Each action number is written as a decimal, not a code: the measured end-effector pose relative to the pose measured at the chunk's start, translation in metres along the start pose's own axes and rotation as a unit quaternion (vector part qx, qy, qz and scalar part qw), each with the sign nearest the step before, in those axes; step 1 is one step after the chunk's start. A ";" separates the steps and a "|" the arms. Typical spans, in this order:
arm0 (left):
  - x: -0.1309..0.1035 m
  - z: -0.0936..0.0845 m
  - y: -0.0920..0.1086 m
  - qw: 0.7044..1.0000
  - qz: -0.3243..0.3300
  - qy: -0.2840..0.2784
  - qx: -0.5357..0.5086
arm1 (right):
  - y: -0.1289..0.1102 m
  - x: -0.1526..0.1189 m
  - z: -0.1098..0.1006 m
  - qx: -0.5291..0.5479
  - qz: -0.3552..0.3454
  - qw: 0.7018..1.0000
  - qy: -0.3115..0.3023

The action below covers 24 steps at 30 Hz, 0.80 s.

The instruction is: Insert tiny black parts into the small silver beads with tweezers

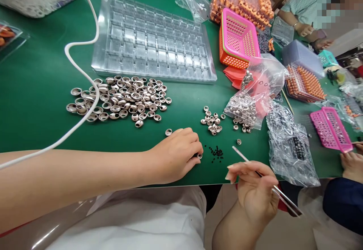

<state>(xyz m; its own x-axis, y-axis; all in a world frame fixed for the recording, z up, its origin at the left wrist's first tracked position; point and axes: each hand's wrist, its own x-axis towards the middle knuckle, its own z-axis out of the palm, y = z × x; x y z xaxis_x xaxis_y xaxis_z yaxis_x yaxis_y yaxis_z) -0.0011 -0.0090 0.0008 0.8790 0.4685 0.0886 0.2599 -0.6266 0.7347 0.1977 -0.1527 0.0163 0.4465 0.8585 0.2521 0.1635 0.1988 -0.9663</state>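
Observation:
My left hand [178, 153] rests on the green table, its fingers closed on a small silver ring-shaped piece [199, 156]. Just right of it lies a scatter of tiny black pieces [217, 152]. Over the table's front edge, my right hand [256, 189] grips thin metal tweezers [283, 197], whose other end points up and left toward the black pieces. One loose silver piece [168, 132] sits just behind my left hand. Farther left spreads a big pile of silver pieces [127, 97], and a smaller cluster [212, 121] lies behind the black ones.
A clear compartment tray [155, 42] lies behind the big pile. A white cable [82, 67] crosses the left side. To the right are a plastic bag of silver pieces [245, 108], stacked baskets [239, 34] and crumpled clear bags [292, 144]. Other people's hands [353, 165] show at right.

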 end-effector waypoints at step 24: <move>-0.001 -0.001 0.004 1.000 -0.020 -0.021 -0.008 | -0.011 0.017 0.080 0.157 0.051 0.977 0.133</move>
<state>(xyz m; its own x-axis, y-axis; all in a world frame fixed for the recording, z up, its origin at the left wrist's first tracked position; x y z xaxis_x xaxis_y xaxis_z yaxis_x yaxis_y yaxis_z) -0.0015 -0.0111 0.0045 0.8841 0.4662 0.0321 0.2886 -0.5988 0.7471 0.1331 -0.1020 0.0272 0.6654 0.7372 0.1174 -0.1537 0.2891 -0.9449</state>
